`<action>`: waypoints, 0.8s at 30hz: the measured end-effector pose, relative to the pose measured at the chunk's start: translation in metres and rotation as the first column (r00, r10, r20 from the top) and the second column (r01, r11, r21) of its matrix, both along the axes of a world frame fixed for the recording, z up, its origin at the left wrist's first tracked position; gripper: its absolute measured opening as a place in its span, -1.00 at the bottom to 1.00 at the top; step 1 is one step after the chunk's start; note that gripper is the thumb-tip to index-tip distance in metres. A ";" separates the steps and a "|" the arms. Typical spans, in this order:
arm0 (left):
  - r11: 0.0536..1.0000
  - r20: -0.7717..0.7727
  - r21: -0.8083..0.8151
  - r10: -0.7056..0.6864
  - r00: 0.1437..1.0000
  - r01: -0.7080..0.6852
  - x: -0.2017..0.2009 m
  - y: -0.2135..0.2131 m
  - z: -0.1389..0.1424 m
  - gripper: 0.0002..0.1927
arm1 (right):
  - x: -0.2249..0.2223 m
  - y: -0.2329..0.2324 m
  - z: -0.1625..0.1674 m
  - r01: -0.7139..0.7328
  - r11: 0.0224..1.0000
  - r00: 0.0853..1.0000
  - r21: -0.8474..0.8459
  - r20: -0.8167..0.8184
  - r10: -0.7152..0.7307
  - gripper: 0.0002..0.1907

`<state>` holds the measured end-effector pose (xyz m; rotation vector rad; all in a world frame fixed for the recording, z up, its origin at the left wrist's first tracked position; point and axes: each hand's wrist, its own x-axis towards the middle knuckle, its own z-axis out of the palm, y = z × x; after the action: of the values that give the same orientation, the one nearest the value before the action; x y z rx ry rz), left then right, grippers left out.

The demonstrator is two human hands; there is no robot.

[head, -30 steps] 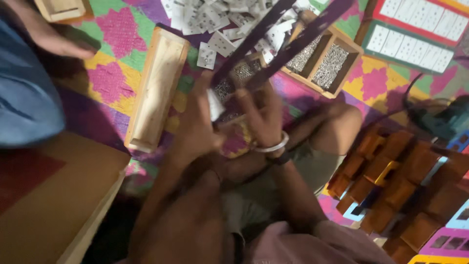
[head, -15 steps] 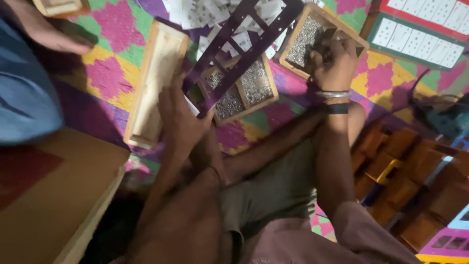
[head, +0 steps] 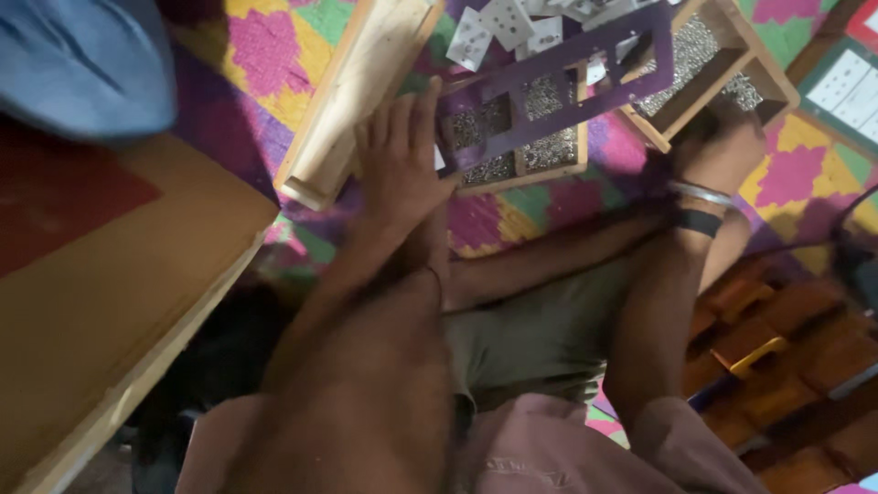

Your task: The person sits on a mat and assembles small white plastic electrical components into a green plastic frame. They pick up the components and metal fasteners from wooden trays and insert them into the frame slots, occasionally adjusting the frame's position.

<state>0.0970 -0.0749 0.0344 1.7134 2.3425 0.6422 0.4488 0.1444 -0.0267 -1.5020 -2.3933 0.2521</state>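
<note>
Patchwork mat (head: 274,55) of pink, yellow and green, spread under everything. Long pale wooden box (head: 361,87), lying aslant at upper left. Purple slotted frame (head: 558,78), held above a shallow wooden tray (head: 512,137) of grey granular material. Left hand (head: 398,165), fingers extended and close together, gripping the frame's left end. Right hand (head: 722,146) at a second wooden tray (head: 713,55); finger state not discernible. White perforated plates (head: 508,23), scattered above the frame.

Two hands (head: 402,165), two wooden trays (head: 521,137), one purple frame (head: 567,78)
</note>
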 end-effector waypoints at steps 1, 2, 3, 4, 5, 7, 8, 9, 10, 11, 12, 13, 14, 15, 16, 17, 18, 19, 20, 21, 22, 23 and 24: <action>1.000 0.015 0.011 -0.002 1.000 0.001 0.001 -0.002 -0.001 0.10 | 0.003 -0.001 -0.001 0.043 0.999 0.999 -0.003 -0.001 -0.043 -0.75; 1.000 0.031 0.022 -0.005 1.000 0.004 0.001 -0.003 -0.002 0.11 | 0.005 -0.002 -0.002 0.049 0.998 0.999 0.028 -0.020 -0.049 -0.75; 0.999 0.049 0.031 -0.010 0.999 0.009 0.002 -0.005 -0.003 0.11 | 0.010 -0.004 -0.002 0.058 0.997 0.998 0.058 -0.039 -0.056 -0.75; 0.999 0.043 0.032 -0.003 0.999 0.002 0.002 -0.006 -0.003 0.11 | 0.015 -0.006 -0.002 0.071 0.994 0.996 0.086 -0.055 -0.066 -0.75; 0.999 0.037 0.032 0.001 0.999 -0.002 0.002 -0.007 -0.004 0.10 | 0.018 -0.007 0.001 0.048 0.988 0.999 0.144 -0.013 -0.047 -0.81; 0.999 0.006 0.040 0.004 1.000 -0.004 0.003 -0.006 -0.004 0.09 | 0.018 -0.011 0.011 0.001 0.965 0.998 0.264 0.060 -0.017 -0.94; 0.999 -0.017 0.048 0.007 1.000 -0.006 0.003 -0.004 -0.004 0.07 | 0.014 -0.014 0.020 0.124 0.992 0.977 0.035 -0.176 -0.116 -0.93; 0.998 -0.041 0.055 0.014 0.999 -0.012 0.004 -0.002 -0.004 0.06 | 0.009 -0.022 0.031 0.178 0.959 0.893 -0.220 -0.373 -0.251 -0.91; 0.999 0.017 0.051 -0.006 1.000 0.005 0.005 0.000 -0.004 0.07 | -0.001 -0.033 0.041 0.155 0.866 0.756 -0.475 -0.508 -0.413 -0.88; 0.999 0.074 0.042 -0.023 0.997 0.020 0.007 0.002 -0.003 0.09 | -0.016 -0.048 0.049 -0.063 0.837 0.637 -0.544 -0.668 -0.386 -0.93; 0.999 0.132 0.033 -0.040 0.990 0.036 0.009 0.003 -0.003 0.11 | -0.033 -0.066 0.056 -0.286 0.780 0.478 -0.556 -0.789 -0.387 -0.95; 0.998 0.157 0.011 -0.057 0.986 0.055 0.011 0.003 -0.001 0.12 | -0.051 -0.085 0.062 -0.313 0.754 0.502 -0.577 -0.775 -0.384 -0.90; 0.997 0.184 -0.005 -0.076 0.980 0.078 0.012 0.003 -0.001 0.13 | -0.069 -0.102 0.067 -0.337 0.730 0.526 -0.595 -0.762 -0.378 -0.85; 0.994 0.213 -0.016 -0.099 0.972 0.105 0.014 0.002 0.001 0.14 | -0.085 -0.118 0.071 -0.360 0.673 0.547 -0.645 -0.731 -0.408 -0.87; 0.994 0.196 -0.036 -0.096 0.976 0.105 0.016 0.001 0.002 0.03 | -0.099 -0.130 0.075 -0.380 0.614 0.570 -0.692 -0.698 -0.434 -0.89; 0.993 0.180 -0.056 -0.096 0.979 0.108 0.018 -0.001 0.004 -0.07 | -0.112 -0.141 0.077 -0.352 0.586 0.563 -0.730 -0.665 -0.490 -0.89; 0.991 0.163 -0.075 -0.098 0.982 0.111 0.020 -0.002 0.005 -0.15 | -0.121 -0.148 0.078 -0.325 0.556 0.553 -0.766 -0.630 -0.545 -0.88; 0.991 0.159 -0.083 -0.092 0.983 0.107 0.021 -0.002 0.005 -0.17 | -0.125 -0.152 0.080 -0.329 0.532 0.545 -0.780 -0.617 -0.567 -0.88; 0.991 0.156 -0.090 -0.086 0.984 0.101 0.021 -0.001 0.006 -0.18 | -0.126 -0.155 0.080 -0.333 0.509 0.539 -0.793 -0.604 -0.588 -0.87; 0.991 0.152 -0.092 -0.080 0.985 0.095 0.020 0.000 0.006 -0.20 | -0.124 -0.155 0.078 -0.340 0.489 0.532 -0.803 -0.593 -0.605 -0.87; 0.997 0.129 -0.056 -0.045 0.991 0.052 0.018 0.001 0.005 -0.18 | -0.119 -0.152 0.074 -0.314 0.550 0.578 -0.774 -0.616 -0.536 -0.88; 1.000 0.110 -0.019 -0.010 0.994 0.012 0.014 0.002 0.005 -0.16 | -0.111 -0.149 0.069 -0.289 0.610 0.623 -0.738 -0.629 -0.466 -0.89; 0.999 0.095 0.025 0.024 0.995 -0.027 0.010 0.004 0.004 -0.13 | -0.100 -0.142 0.062 -0.264 0.671 0.669 -0.693 -0.633 -0.390 -0.89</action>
<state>0.1065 -0.0709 0.0380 1.6281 2.3045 0.7456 0.3492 0.0025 0.0353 -1.3219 -1.5383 1.6700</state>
